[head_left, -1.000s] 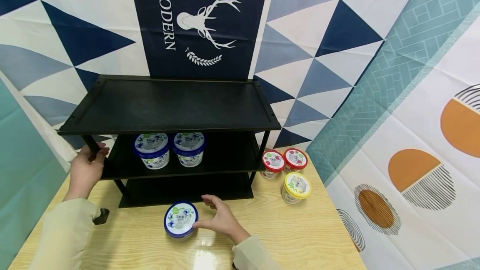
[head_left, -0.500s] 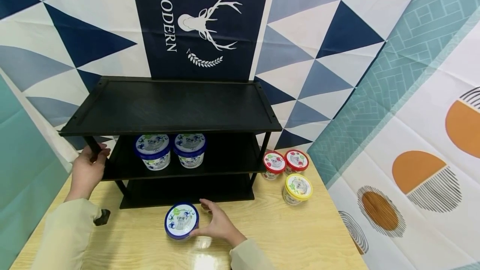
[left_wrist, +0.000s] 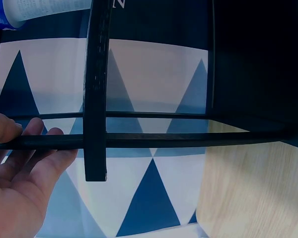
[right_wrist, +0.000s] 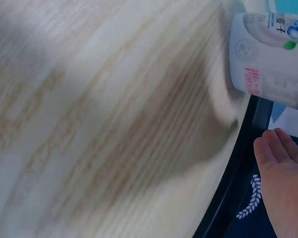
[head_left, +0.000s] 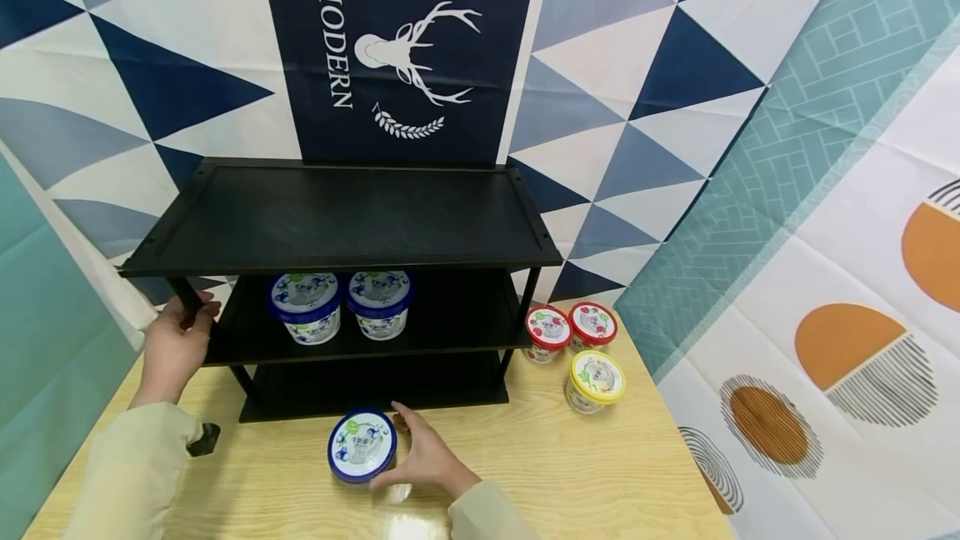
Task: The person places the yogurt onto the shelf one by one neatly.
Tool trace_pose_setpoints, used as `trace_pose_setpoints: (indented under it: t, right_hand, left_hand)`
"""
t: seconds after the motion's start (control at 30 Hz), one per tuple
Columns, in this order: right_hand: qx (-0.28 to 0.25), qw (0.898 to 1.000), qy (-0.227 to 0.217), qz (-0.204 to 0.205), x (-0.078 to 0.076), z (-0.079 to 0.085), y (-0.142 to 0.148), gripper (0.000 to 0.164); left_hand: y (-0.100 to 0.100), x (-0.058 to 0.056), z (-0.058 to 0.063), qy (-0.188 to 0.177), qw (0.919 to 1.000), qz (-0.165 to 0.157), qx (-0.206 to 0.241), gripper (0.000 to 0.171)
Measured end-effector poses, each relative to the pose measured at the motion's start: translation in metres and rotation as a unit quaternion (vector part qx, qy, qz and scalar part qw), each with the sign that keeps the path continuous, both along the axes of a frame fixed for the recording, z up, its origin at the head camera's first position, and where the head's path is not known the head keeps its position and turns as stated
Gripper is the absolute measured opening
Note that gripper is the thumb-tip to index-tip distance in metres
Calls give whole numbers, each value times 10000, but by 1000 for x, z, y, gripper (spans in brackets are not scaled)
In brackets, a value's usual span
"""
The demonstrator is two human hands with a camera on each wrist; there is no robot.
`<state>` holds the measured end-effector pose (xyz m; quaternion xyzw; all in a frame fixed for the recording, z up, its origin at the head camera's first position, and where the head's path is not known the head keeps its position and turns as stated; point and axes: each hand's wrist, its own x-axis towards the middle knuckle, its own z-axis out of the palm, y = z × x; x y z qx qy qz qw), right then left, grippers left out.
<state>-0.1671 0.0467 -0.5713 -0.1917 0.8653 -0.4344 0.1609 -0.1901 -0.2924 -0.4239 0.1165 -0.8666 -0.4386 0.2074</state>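
My left hand (head_left: 174, 348) grips the left front post of a black tiered shelf (head_left: 345, 219); in the left wrist view its thumb and fingers lie on either side of the black bar (left_wrist: 44, 143). On the table in front of the shelf stands a blue-lidded tub (head_left: 362, 445) with blueberries printed on it. Beside its right side is my right hand (head_left: 431, 458), thumb and fingers spread apart. The right wrist view has these fingers (right_wrist: 279, 146) straight, with a gap to the tub (right_wrist: 270, 59). Two more blue-lidded tubs (head_left: 304, 307) stand upright on the middle tier.
Right of the shelf, two red-lidded tubs (head_left: 548, 328) and a yellow-lidded tub (head_left: 595, 382) stand on the wooden table (head_left: 585, 473). A patterned cloth wall (head_left: 600, 90) rises close behind the shelf.
My right hand has shifted slightly left and toward the front, closer around the blue-lidded tub. My left hand has stayed on the post, and the tubs have not moved.
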Motion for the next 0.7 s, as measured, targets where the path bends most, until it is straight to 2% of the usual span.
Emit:
trace_pose_setpoints:
  t: [0.33,0.7]
  right_hand:
    - [-276,9995,78,-148,10,-17,-8,121]
    - [-593,9976,-112,-333,16,-27,-18,124]
  left_hand:
    - [0,0,-2,34,10000,6,45,31]
    - [-2,-1,-4,-8,10000,2,16,30]
